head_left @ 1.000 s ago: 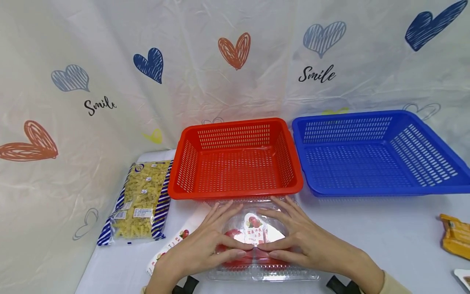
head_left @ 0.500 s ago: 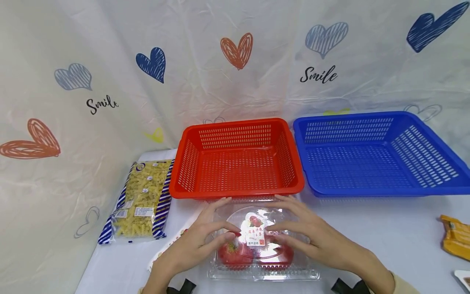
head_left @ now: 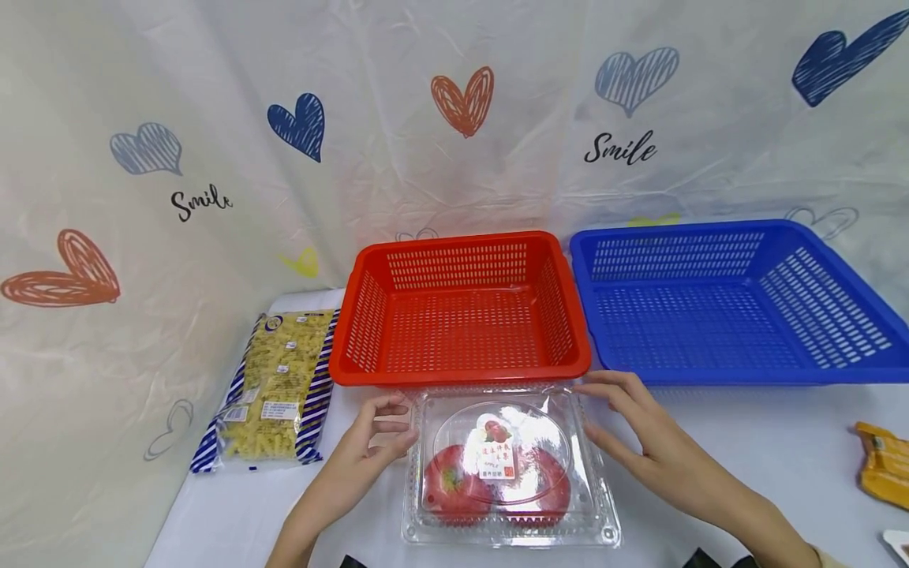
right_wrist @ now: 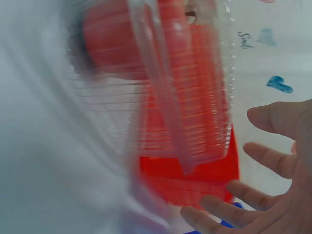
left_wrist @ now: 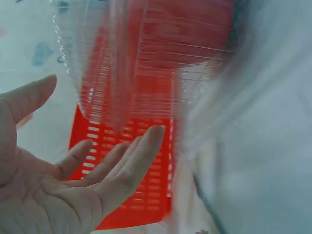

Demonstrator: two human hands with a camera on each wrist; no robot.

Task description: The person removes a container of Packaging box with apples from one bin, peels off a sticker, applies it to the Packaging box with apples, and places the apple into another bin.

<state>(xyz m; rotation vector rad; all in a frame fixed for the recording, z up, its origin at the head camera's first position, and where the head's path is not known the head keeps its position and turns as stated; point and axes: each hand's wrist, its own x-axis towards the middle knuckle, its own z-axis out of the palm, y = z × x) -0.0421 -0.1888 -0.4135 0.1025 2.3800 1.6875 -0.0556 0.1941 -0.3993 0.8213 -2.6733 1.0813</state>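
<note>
A clear plastic clamshell box (head_left: 507, 517) lies closed on the white table, with red round fruits (head_left: 454, 485) inside. On its lid is a white sticker (head_left: 495, 457) with a red fruit picture and red lettering. My left hand (head_left: 358, 454) is at the box's left side, fingers loosely bent and thumb apart. At the right side, my right hand (head_left: 649, 438) has its fingers spread, fingertips right beside the rim. Both wrist views show the left palm (left_wrist: 58, 200) and the right fingers (right_wrist: 253, 195) with nothing in their grasp.
Behind the box stands a red basket (head_left: 461, 377), with a blue basket (head_left: 717, 375) to its right. A bag of spiral pasta (head_left: 273, 394) lies at left. At the right edge are an orange-yellow packet (head_left: 888, 461) and part of a white item (head_left: 898, 543).
Both hands have left the sticker on the lid and moved outward to the box's two sides. The sticker stays on the lid, and the box now shows fully.
</note>
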